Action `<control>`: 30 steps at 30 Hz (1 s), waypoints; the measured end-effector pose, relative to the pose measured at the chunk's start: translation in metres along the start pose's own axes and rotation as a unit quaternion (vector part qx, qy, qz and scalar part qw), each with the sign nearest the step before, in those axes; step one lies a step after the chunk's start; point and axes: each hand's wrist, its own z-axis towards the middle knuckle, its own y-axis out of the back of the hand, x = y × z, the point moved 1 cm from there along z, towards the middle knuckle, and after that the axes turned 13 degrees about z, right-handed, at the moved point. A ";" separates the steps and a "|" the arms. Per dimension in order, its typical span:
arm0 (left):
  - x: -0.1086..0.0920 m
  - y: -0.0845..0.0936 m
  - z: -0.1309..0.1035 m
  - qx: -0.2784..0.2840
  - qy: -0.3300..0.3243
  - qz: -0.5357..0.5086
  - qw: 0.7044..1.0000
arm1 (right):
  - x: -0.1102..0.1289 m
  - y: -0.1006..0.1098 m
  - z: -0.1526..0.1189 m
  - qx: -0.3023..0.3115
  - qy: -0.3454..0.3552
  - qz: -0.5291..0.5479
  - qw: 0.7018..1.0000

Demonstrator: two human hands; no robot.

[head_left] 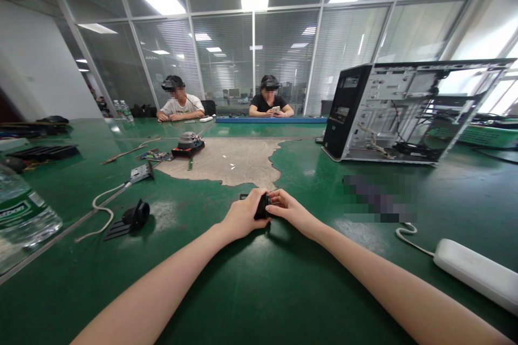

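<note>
A small black plastic part is held just above the green tabletop in front of me. My left hand is closed around it from the left, hiding much of its shape. With bent fingers and thumb, my right hand grips the part's right edge. A thin black frame-like end sticks out past my left knuckles. To the left lies another black plastic piece, with a round collar and a slatted base. Near it sit a metal bracket and a pale cable.
An open computer case stands at right. A white power adapter lies near right, a water bottle near left. A heatsink fan sits by a bare tabletop patch. Two people sit across the table.
</note>
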 end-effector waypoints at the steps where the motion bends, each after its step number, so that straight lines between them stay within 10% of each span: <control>1: 0.000 0.000 0.000 0.002 0.002 0.003 1.000 | 0.001 0.000 -0.001 0.015 0.002 0.001 1.000; 6: 0.001 -0.001 -0.001 0.000 -0.006 0.007 1.000 | 0.005 0.001 -0.003 0.051 0.014 0.019 0.998; 21: 0.000 0.001 0.000 0.012 0.010 0.002 1.000 | -0.010 0.010 0.003 -0.098 0.029 0.046 0.994; 30: -0.002 0.000 -0.003 -0.003 0.008 0.012 1.000 | -0.002 -0.001 0.004 -0.031 -0.005 -0.030 0.999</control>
